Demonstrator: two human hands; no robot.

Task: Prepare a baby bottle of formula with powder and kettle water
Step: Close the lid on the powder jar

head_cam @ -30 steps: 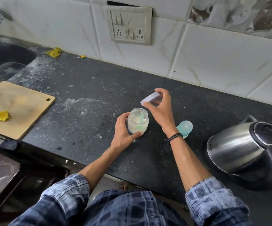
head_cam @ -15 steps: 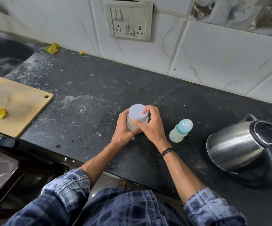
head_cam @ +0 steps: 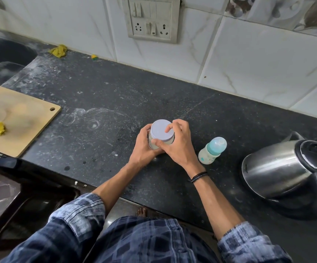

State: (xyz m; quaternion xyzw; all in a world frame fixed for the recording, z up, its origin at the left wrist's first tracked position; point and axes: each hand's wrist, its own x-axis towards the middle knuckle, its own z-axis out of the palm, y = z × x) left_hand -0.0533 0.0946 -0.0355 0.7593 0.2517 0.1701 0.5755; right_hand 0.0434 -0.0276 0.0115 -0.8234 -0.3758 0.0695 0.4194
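Left hand cups jar; right hand, seemingly, lid.

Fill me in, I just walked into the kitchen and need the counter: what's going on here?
A person at the dark counter has both hands on a small jar of pale powder. The left hand grips the jar's body while the right hand holds the lilac lid on top of it. The capped baby bottle stands just to the right, apart from the hands, with the steel kettle beyond it, untouched.
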